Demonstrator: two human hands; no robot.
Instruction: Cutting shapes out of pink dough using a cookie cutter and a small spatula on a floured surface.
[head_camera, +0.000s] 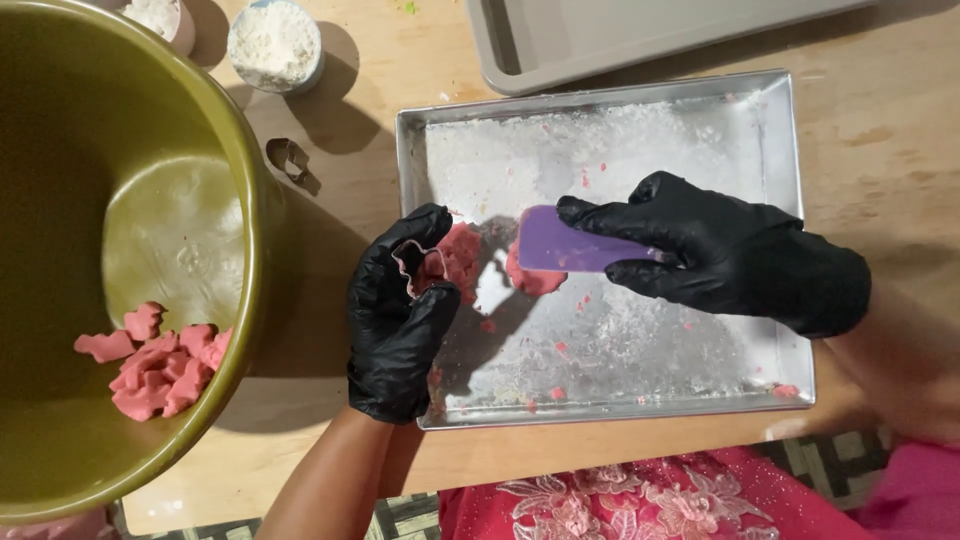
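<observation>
Both my hands wear black gloves over a floured metal tray (780, 230). My left hand (395, 320) grips a small metal cookie cutter (418, 265) at the tray's left rim, pressed against a lump of pink dough (462, 258). My right hand (730, 255) holds a purple plastic scraper (570, 242) flat, its left end resting on a second pink dough piece (535, 280). Small pink crumbs lie scattered on the tray floor.
A large olive-green bowl (240, 180) at the left holds several cut pink dough shapes (160, 365). A spare metal cutter (288, 157) lies on the wooden table. A cup of flour (274, 45) stands at the back, and a grey tray (620, 35) lies beyond the metal one.
</observation>
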